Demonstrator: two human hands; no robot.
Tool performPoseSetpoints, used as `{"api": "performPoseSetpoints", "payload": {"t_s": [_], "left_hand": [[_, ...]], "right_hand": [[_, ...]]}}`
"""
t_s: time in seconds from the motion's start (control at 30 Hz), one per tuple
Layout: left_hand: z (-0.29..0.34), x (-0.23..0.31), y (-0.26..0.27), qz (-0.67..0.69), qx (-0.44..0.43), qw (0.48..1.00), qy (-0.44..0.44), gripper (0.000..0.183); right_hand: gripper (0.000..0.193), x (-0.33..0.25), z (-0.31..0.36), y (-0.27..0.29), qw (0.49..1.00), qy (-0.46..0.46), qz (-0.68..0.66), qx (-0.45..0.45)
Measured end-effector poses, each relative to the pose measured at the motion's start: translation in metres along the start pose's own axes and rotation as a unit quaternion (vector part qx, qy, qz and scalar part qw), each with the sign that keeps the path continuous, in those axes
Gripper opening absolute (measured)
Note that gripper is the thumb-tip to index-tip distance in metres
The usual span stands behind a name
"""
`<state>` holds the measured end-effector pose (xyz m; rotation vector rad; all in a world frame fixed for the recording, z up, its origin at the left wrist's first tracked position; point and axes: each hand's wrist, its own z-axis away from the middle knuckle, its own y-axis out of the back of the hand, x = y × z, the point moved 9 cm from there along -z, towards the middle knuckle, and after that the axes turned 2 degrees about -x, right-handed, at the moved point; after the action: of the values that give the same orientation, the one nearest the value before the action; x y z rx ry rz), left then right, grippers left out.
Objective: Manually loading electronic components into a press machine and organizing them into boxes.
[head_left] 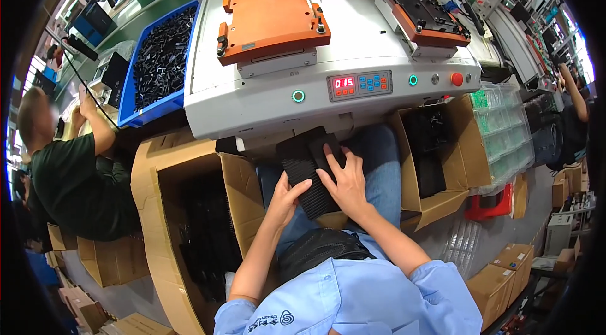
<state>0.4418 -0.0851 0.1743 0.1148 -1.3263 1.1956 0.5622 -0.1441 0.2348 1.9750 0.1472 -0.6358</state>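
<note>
Evidently the blue bin [154, 112] sits against the table's [356, 19] left edge so its heaped black parts [164, 51] stay within reach. Below the near left corner, the left box [146, 177] stands open with dark contents, its mouth turned upward, probably for easy access. The orange jig [271, 13] lies toward the table's left edge, raised on a block.

Off the near edge, above the lap, the left hand [284, 202] pinches the ribbed piece [302, 168], thumb on top, likely to steady it; its other fingers are mostly hidden. The ribbed piece is tilted, with a smooth piece [317, 151] over its upper right. The right hand [346, 180] lays its fingers on that smooth piece, perhaps to keep it located; whether they pinch it I cannot tell.

Near the right edge is the black jig [420, 7]; below, the right box [473, 139] gapes open beside clear trays [505, 133].
</note>
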Motion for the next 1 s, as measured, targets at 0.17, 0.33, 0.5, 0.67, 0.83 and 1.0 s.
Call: {"api": "performPoseSetpoints", "payload": {"t_s": [0.17,0.33,0.5,0.67,0.83,1.0], "left_hand": [[-0.001,-0.006,0.003,-0.002,0.001,1.000,-0.013,0.045],[-0.002,-0.006,0.026,-0.003,0.061,0.998,0.014,0.030],[0.004,-0.022,0.033,0.062,0.080,0.985,0.138,0.020],[0.009,-0.043,0.027,0.097,0.092,0.963,0.233,0.019],[0.001,-0.046,0.035,0.096,0.064,0.970,0.213,0.033],[0.000,-0.036,0.009,0.109,-0.109,0.961,0.228,0.080]], "right_hand": [[0.051,-0.003,0.009,-0.003,0.999,0.004,0.034,0.005],[0.065,-0.015,0.020,-0.006,0.988,0.114,0.005,-0.100],[0.080,-0.030,0.032,0.028,0.931,0.262,0.006,-0.254],[0.070,-0.030,0.036,0.025,0.909,0.350,0.017,-0.228],[0.065,-0.032,0.038,0.014,0.909,0.368,0.028,-0.192],[0.049,-0.003,0.012,0.032,0.915,0.161,-0.266,-0.257]]}}
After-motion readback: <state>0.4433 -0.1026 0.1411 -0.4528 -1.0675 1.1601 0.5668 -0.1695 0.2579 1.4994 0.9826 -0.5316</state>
